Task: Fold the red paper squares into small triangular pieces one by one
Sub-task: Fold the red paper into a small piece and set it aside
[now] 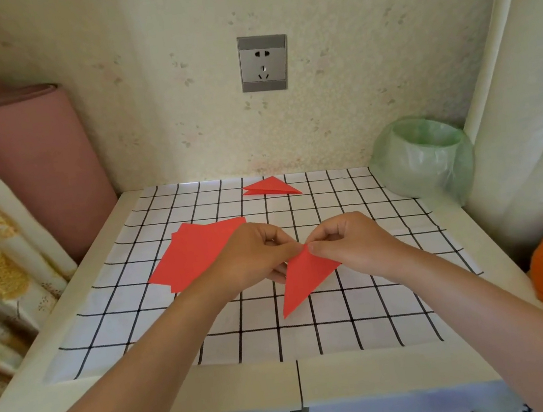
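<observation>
Forearms: both reach in from the near edge over the counter, meeting above the checked cloth.
Grip: left hand and right hand each pinch the top corner of a red triangle — clamped on the paper, which hangs below the grip, toward the camera.
Done: one folded triangle lies well beyond the grip, near the wall.
Left: a stack of red squares just left of the grip, partly behind the left hand — several sheets to go, I judge.
Hidden: sheet count; whether the held piece touches the cloth.
</observation>
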